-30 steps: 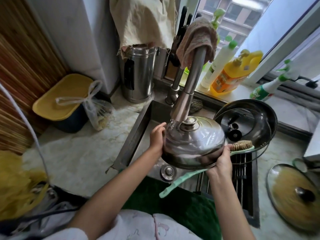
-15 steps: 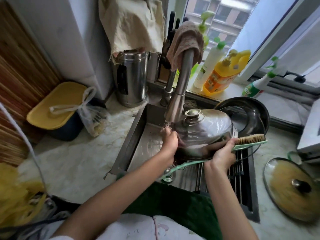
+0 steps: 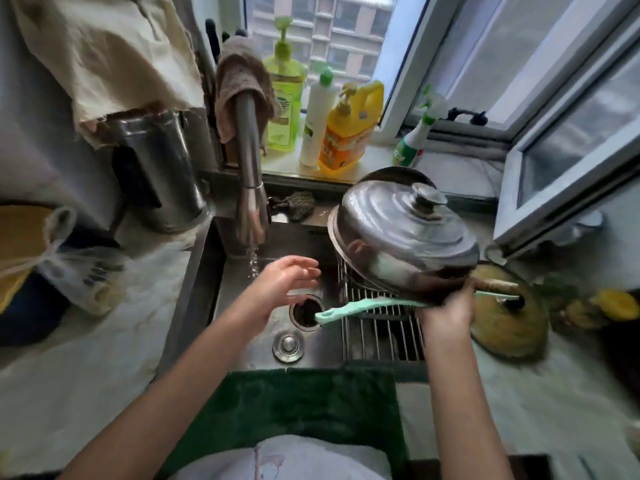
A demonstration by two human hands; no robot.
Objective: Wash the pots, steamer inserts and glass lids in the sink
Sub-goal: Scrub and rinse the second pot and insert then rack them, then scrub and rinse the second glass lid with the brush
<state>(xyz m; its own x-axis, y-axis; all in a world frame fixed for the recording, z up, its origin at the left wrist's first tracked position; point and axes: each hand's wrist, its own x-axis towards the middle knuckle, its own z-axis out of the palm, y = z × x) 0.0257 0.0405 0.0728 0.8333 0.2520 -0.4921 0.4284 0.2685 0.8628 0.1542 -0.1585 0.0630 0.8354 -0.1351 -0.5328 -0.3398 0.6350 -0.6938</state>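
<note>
The steel lid [image 3: 405, 233] has left the tap [image 3: 250, 188]. Half a second ago both hands held it under the spout; now it sits tilted over the right side of the sink [image 3: 207, 289], above the wire rack [image 3: 377, 317], its knob pointing up toward the window. Only the right hand [image 3: 446, 306] carries it, with a closed grip on the near rim. The same hand also pinches the mint-green brush [image 3: 363, 304], whose handle sticks out leftward over the rack while its bristle head shows on the far side of the wrist.

The left hand [image 3: 285, 280] has let go. Its grip is open, fingers spread and relaxed, wet, hovering over the sink basin just right of the thin stream of water falling from the tap and above the drain [image 3: 306, 311]. It touches nothing.

Behind the lid, the dark rim of a pot [image 3: 388, 174] peeks out at the sink's back right corner. On the table to the right of the sink lies a glass lid [image 3: 509, 323], yellowish and knob up, partly hidden by the right wrist and brush.

A brown cloth [image 3: 239, 84] hangs over the tap's neck. Soap bottles [image 3: 346, 129] stand along the windowsill. A green towel [image 3: 304, 410] drapes the sink's front edge.
</note>
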